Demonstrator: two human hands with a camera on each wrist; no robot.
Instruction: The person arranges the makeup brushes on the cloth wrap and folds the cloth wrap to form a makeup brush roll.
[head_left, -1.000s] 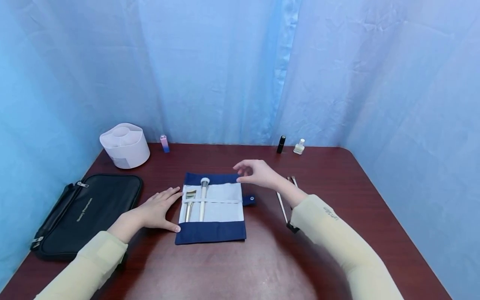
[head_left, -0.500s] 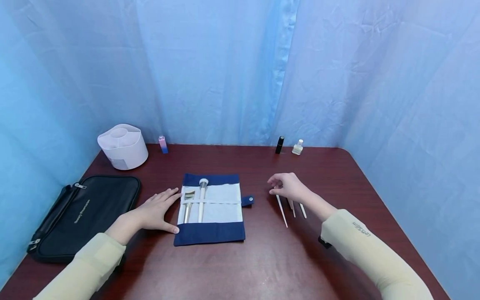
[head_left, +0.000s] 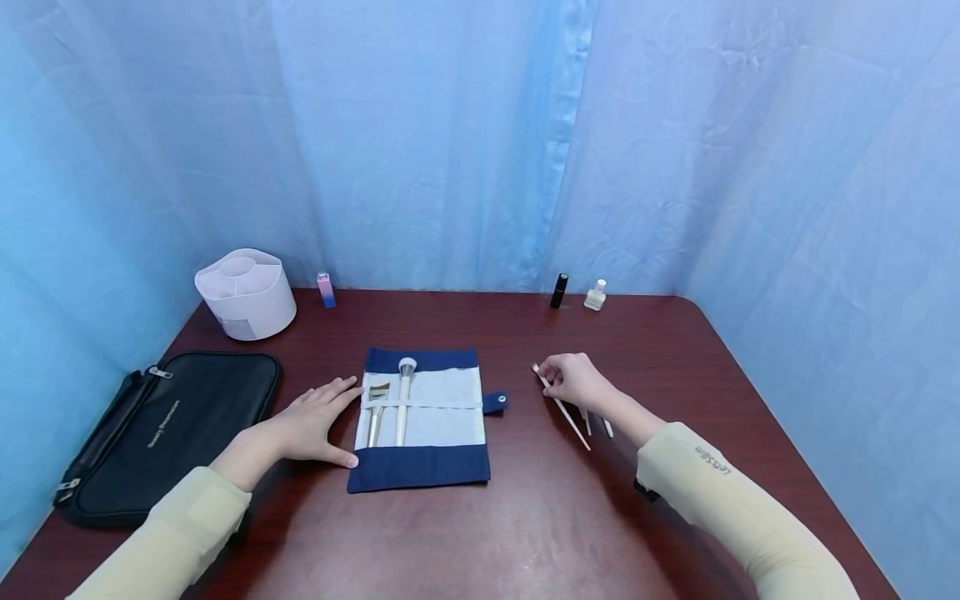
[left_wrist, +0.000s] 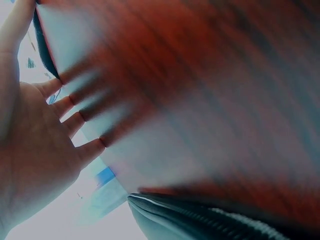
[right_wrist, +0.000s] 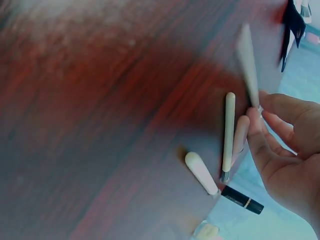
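Observation:
My left hand (head_left: 318, 423) lies with fingers spread at the left edge of a navy and white makeup brush roll (head_left: 420, 467), touching it. The roll is spread flat. Under its white strap sit a flat-headed makeup brush (head_left: 375, 427) and a rounder makeup brush (head_left: 402, 412). To the right of the roll, my right hand (head_left: 577, 382) pinches a slim white-handled makeup brush (head_left: 572, 422) between thumb and fingers. In the right wrist view that brush's handle (right_wrist: 247, 60) points away from the fingertips. Two more brush handles, one upright (right_wrist: 229, 132) and one slanted (right_wrist: 201, 172), lie beside the hand.
A black zip case (head_left: 202, 425) lies at the left. Behind it stands a white compartment organizer (head_left: 258, 304), with a pink and blue tube (head_left: 326, 290) beside it. A black tube (head_left: 558, 292) and a small clear bottle with a white cap (head_left: 596, 296) stand at the back right.
My right hand has moved right and toward me from the roll to the loose brushes, and one brush has tilted in its fingers. The left hand stays at the roll's edge.

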